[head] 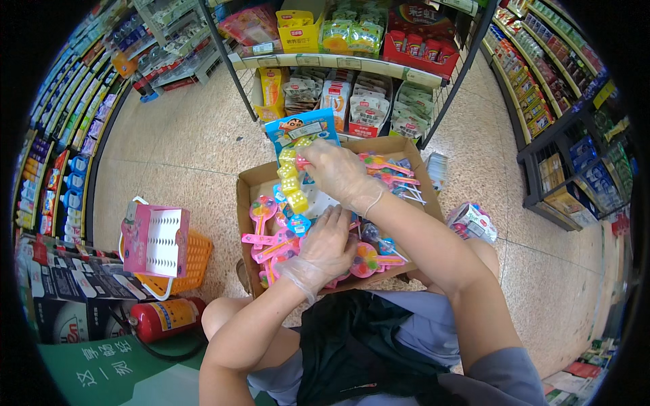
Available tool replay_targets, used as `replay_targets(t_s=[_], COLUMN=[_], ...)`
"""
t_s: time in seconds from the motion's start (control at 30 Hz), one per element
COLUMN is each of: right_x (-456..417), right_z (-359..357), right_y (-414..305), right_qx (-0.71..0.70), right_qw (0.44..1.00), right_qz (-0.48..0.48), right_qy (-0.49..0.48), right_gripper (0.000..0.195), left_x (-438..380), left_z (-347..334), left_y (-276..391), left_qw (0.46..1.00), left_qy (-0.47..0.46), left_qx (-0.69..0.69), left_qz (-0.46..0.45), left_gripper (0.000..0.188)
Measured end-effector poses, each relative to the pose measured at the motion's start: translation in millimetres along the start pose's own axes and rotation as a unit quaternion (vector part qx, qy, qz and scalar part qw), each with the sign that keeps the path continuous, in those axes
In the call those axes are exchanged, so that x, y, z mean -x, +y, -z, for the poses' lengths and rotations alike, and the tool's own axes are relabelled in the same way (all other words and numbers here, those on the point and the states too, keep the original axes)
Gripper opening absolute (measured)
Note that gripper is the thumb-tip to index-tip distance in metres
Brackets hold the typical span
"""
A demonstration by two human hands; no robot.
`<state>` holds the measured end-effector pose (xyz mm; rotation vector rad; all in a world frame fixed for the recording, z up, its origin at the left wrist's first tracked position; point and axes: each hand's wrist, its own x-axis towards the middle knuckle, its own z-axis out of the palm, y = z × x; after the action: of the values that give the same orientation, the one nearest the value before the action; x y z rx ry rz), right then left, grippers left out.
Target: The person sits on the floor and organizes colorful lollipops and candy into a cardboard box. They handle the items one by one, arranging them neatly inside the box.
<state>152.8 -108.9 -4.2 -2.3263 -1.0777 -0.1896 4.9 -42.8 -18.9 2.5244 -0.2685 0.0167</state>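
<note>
A blue-headed cardboard display box (321, 202) with a cartoon figure stands in an open brown carton (426, 177); its white base has small holes. Yellow dice-shaped pieces (290, 185) form a row along its left side. My right hand (332, 172), in a clear plastic glove, reaches over the box with its fingers closed on a red dice-shaped piece (303, 162). My left hand (327, 243), also gloved, grips the box's near edge; its thumb is partly hidden. Pink candy-filled toys (263, 210) and wrapped lollipops (373, 233) lie around the box in the carton.
Beyond the carton stands a shelf rack (335, 62) of packaged snacks. On the left, a pink display box (157, 241) sits on an orange basket (198, 259), with a fire extinguisher (167, 318) near it. A clear-wrapped package (471, 223) is by my right knee.
</note>
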Motion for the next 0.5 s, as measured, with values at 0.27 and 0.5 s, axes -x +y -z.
replay_targets(t_s=[0.27, 0.5], right_x=[29, 83], right_z=[81, 106], right_y=[45, 57], right_qx=[-0.046, 0.069], right_qw=[0.996, 0.943], right_qz=[-0.081, -0.229], right_qy=[0.000, -0.230], right_gripper=[0.025, 0.020], left_x=[3, 4], left_z=[-2, -3], left_y=[-3, -3], left_qw=[1.000, 0.999], left_qy=[-0.012, 0.013], left_qx=[-0.025, -0.040], left_qz=[-0.004, -0.026], left_gripper=[0.065, 0.064])
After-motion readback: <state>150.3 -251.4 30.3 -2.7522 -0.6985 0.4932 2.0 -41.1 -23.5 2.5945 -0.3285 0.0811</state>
